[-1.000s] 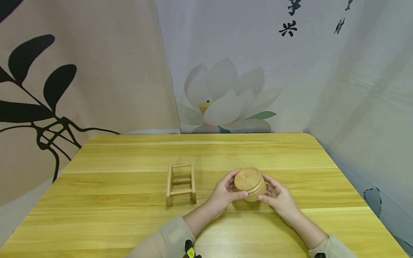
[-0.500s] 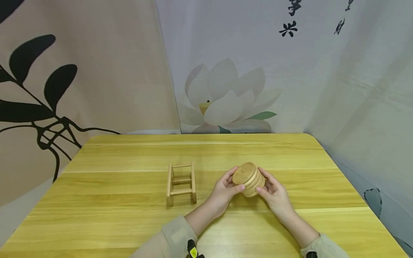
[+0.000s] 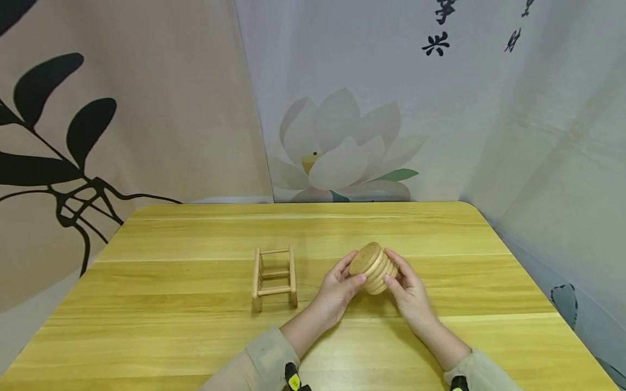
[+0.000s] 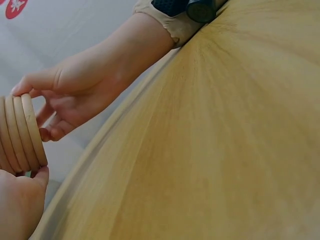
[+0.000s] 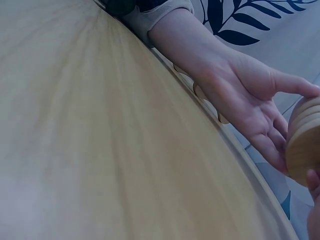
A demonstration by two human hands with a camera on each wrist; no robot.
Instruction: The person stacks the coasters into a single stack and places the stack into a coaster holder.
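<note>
A stack of several round wooden coasters (image 3: 374,269) is held tilted above the table, its flat face turned up and toward the left. My left hand (image 3: 332,296) grips the left side, thumb at the near edge and fingers around the far side. From the right, my right hand (image 3: 413,301) holds the stack between thumb and fingers. In the left wrist view the edges of the coasters (image 4: 20,132) lie closely together. The right wrist view shows the end face of the stack (image 5: 302,152), cut off by the frame. The fingertips behind the stack are partly hidden.
A small wooden rack (image 3: 275,277) with round bars stands on the table left of my left hand. The wooden table (image 3: 195,347) reaches back to a cloth backdrop (image 3: 205,108) printed with leaves and a lotus.
Both hands have tipped the coaster stack further onto its side and shifted it slightly left and up in the head view. The right hand has moved left; the rack has stayed put.
</note>
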